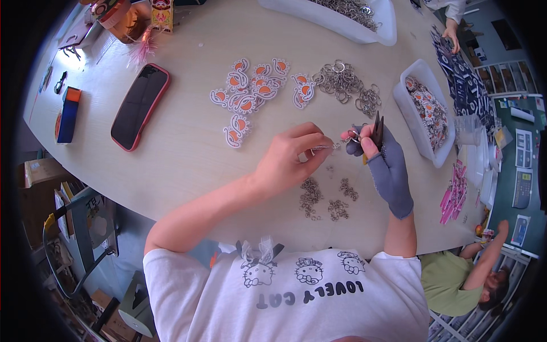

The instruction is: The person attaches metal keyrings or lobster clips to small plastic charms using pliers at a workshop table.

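Note:
My left hand is closed in a pinch on a thin flat charm, seen nearly edge-on and mostly hidden by the fingers. My right hand, in a grey glove with bare fingertips, grips dark-jawed pliers pointing away from me. A metal key ring also shows at its thumb and fingertips. Both hands meet closely above the table. Beyond them lie a pile of orange-and-white charms and a heap of key rings with chains. Nearer me are small piles of jump rings.
A white tray of finished-looking charms stands at right, beside pink strips. Another white tray of metal rings is at the far side. A phone and an orange-and-blue box lie at left. Two other people are at right.

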